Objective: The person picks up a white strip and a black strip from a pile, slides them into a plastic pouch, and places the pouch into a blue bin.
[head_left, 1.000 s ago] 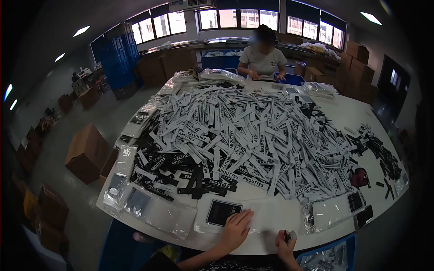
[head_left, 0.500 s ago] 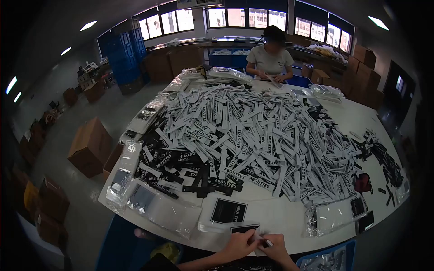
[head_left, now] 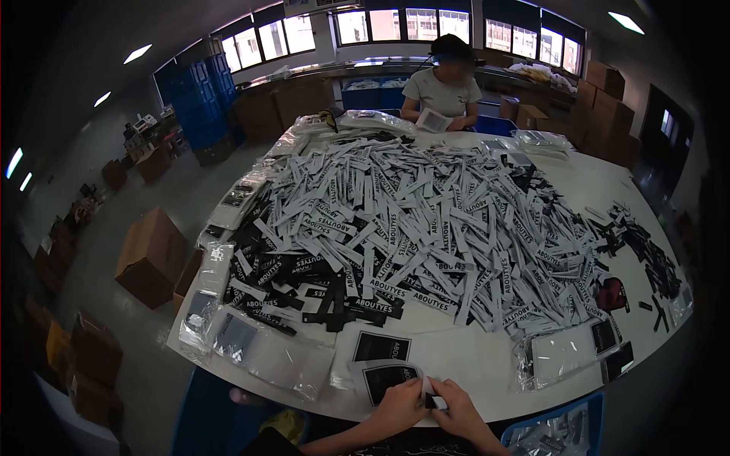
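At the near edge of the white bench (head_left: 464,365), the left hand (head_left: 399,404) and right hand (head_left: 455,403) both pinch a clear plastic sleeve holding a black printed card (head_left: 389,378). The slippery film could slide from their grip, letting the card fall out.

Windows (head_left: 426,26) are set along the far wall, ceiling lights (head_left: 138,53) are lit, and cardboard boxes (head_left: 150,254) are stacked on the grey floor (head_left: 175,197).
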`<state>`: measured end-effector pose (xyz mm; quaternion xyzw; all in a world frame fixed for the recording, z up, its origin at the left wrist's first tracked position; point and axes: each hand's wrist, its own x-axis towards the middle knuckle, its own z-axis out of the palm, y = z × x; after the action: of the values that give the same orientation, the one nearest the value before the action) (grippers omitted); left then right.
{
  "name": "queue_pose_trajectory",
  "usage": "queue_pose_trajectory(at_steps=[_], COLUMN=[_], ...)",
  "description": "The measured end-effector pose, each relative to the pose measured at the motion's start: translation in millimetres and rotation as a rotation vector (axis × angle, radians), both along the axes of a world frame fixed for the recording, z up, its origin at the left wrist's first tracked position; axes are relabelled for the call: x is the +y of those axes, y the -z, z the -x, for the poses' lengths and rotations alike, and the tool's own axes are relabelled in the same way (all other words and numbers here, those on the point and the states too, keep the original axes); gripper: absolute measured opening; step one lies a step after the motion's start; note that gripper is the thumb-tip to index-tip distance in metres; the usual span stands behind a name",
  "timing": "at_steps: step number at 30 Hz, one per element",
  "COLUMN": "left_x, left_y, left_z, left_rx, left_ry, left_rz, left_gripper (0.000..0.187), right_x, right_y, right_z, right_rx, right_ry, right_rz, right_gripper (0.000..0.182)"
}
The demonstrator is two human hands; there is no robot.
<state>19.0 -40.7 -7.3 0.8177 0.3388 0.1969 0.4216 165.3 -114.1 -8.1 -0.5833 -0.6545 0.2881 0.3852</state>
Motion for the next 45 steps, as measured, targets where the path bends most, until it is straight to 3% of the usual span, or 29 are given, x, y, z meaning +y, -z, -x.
queue_pose_trajectory(at_steps=[2,5,6,7,9,11,12,14,15,16,18,20,22,24,26,28,30,33,34,37,39,41,42,44,45], left_x=[-6,-5,-5,-5,-7,-6,-4,-4,-6,-4,3,-2,-3,0,1,3,0,-3,-4,-4,-1,7,11,31,35], left_y=[6,7,8,10,6,-17,-25,-35,-30,-26,-18,-36,-32,-18,-10,-10,-7,0,1,2,-1,-14,-23,-24,-21], left_z=[-1,-4,-4,-4,-4,-2,-2,1,5,4,1,-7,-15,-15,-16,-19,-23,-28,-29,-25,-21,-14,-12,4,5], left_rx=[-0.049,-0.051,-0.050,0.073,0.196,-0.138,-0.132,-0.417,-0.437,-0.432,-0.527,-0.480,-0.345,-0.294,-0.331,-0.217,-0.189,-0.280,-0.383,-0.366,-0.296,-0.291,-0.383,-0.029,-0.126], left_ry=[-0.005,0.024,0.029,0.025,0.028,-0.275,-0.274,-0.121,0.011,0.016,0.243,0.246,0.242,0.213,0.131,0.077,0.105,0.101,0.083,-0.019,-0.033,0.042,0.002,0.148,0.190], left_rz=[-0.050,-0.032,-0.032,0.010,0.053,-0.285,-0.278,-0.641,-0.763,-0.755,-0.713,-0.640,-0.650,-0.566,-0.512,-0.502,-0.452,-0.408,-0.394,-0.493,-0.561,-0.240,-0.013,0.233,0.200], left_gripper=[0.030,0.030,0.030,0.030,0.030,0.028,0.028,0.031,0.032,0.032,0.044,0.047,0.058,0.061,0.070,0.077,0.080,0.087,0.091,0.094,0.097,0.103,0.084,0.049,0.025], right_x=[0,-2,-2,-2,-2,-1,-4,-12,-13,-14,-18,-25,-28,-28,-27,-23,-12,6,8,9,2,-2,-3,-3,-2], right_y=[1,1,3,3,-3,-13,-14,-14,-13,-12,-17,-31,-13,-13,-21,-8,-29,-24,-25,-20,-11,-9,-9,-10,-16], right_z=[-1,-2,-5,-7,-5,-4,-4,-3,-2,0,-2,-8,-5,-7,-22,-43,-40,-29,-22,-7,-7,-13,-16,-21,-24], right_rx=[-0.013,-0.067,-0.103,-0.140,-0.146,0.079,0.083,0.561,0.568,0.603,0.640,0.702,0.793,0.583,0.686,1.141,1.211,1.345,1.303,1.037,1.036,1.099,1.095,1.049,1.043], right_ry=[-0.024,0.040,0.170,0.298,0.320,0.289,0.291,0.224,0.227,0.225,0.236,0.278,0.323,0.384,0.364,0.177,0.280,0.073,0.080,0.176,0.199,0.248,0.253,0.177,0.180], right_rz=[0.075,-0.021,-0.093,-0.165,-0.145,-0.216,-0.207,0.069,0.079,0.025,-0.027,0.309,0.235,0.141,0.096,-0.186,-0.368,-0.470,-0.387,-0.150,-0.073,-0.028,-0.017,-0.038,-0.038], right_gripper=[0.059,0.056,0.055,0.054,0.051,0.046,0.046,0.045,0.045,0.041,0.038,0.030,0.026,0.027,0.031,0.034,0.030,0.027,0.024,0.018,0.019,0.021,0.021,0.026,0.026])
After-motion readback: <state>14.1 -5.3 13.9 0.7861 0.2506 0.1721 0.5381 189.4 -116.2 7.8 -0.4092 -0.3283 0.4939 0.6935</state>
